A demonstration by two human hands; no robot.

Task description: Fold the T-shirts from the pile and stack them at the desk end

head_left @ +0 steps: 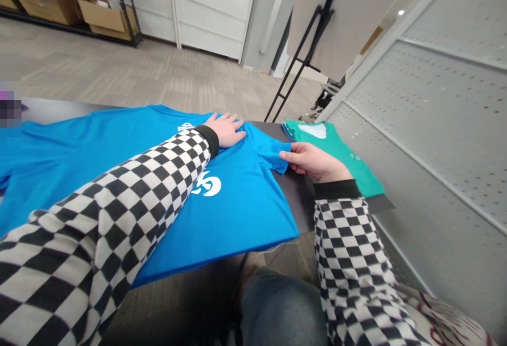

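A blue T-shirt [253, 203] with white prints lies spread over a dark table [303, 198], its hem hanging at the near edge. My left hand [225, 130] rests flat on the shirt near its shoulder, fingers spread. The left forearm crosses the shirt and covers part of the larger white print. At the right, my right hand [311, 161] pinches the end of the shirt's short sleeve between thumb and fingers. Just beyond that hand is a green folded shirt [336, 150], lying on the table's right end.
A grey perforated panel [435, 108] stands close along the right side. Behind the table are a black metal stand [293, 71], white cabinets [214, 8] and a shelf with a cardboard box [106, 18]. My leg [281, 304] is below the near edge.
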